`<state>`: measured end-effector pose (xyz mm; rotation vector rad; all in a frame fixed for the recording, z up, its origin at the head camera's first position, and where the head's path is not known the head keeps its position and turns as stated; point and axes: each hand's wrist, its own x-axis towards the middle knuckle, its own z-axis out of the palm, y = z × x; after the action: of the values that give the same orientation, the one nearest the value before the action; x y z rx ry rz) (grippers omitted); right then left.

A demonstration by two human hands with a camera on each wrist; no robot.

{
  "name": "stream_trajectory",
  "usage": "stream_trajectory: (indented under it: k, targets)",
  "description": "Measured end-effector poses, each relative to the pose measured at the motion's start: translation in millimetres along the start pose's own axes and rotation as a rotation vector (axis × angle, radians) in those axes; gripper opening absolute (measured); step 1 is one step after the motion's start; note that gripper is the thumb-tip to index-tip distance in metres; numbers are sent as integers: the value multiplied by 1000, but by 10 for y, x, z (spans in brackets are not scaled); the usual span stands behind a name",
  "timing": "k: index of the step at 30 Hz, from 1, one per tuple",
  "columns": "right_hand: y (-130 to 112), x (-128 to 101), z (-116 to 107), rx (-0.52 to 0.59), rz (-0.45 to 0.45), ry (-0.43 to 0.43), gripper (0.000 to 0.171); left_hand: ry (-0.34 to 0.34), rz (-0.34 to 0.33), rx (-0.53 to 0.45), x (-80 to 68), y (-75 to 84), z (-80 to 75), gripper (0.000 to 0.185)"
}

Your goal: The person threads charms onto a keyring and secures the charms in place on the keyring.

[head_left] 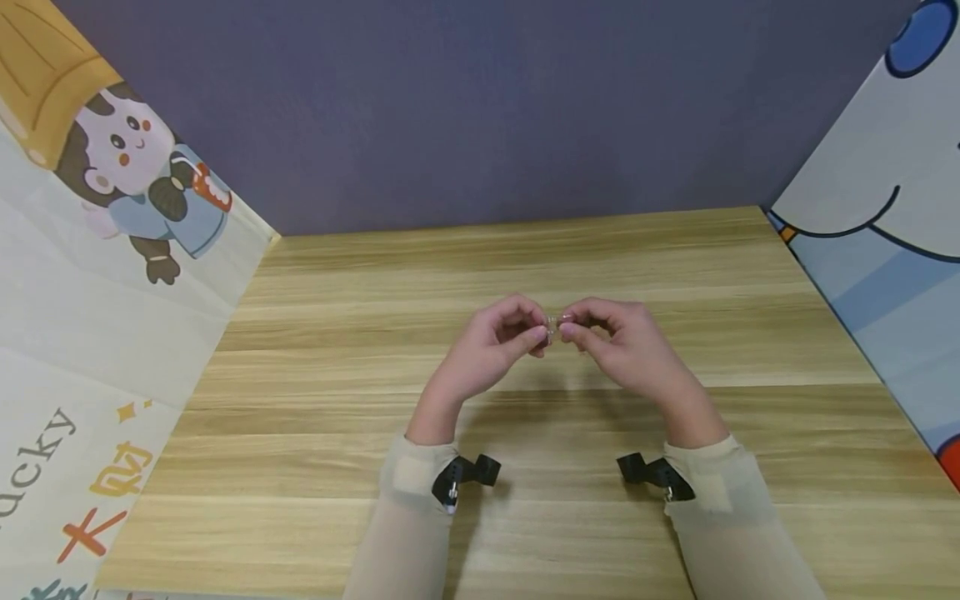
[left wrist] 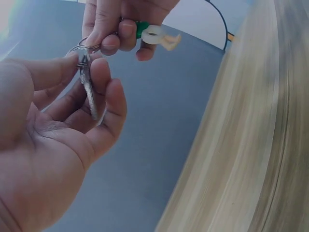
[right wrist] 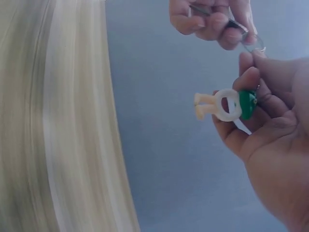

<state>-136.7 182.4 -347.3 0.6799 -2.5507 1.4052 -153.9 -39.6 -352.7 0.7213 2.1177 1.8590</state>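
Note:
Both hands meet above the table, fingertips close together. The left hand (head_left: 491,342) pinches a silver key (left wrist: 89,89) between thumb and fingers, its blade pointing down past the palm in the left wrist view. A thin metal key ring (right wrist: 260,44) joins the key at its top. On the ring's other side, the right hand (head_left: 630,346) grips it between thumb and index finger. A small figure charm (right wrist: 247,105) with a green top, white ring-shaped middle and pale legs hangs beside the right fingers. In the head view the fingers hide most of these pieces.
The wood-grain table (head_left: 300,400) lies below both hands. A dark blue-grey panel (head_left: 480,108) stands along its far edge. Printed cartoon sheets flank it, one on the left (head_left: 97,333) and one on the right (head_left: 885,283). Black straps (head_left: 467,473) sit on both sleeved wrists.

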Motion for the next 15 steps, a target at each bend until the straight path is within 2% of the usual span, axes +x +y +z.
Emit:
stream_trajectory:
  k: [7,15]
  targets:
    - [-3,-2,-22,-130,-96,-13,5,-31,-10,133,-19,9,-29,10]
    - [-27,-6,-31,-214,-155,-38,6,-47,-7,204,-32,19,-44,9]
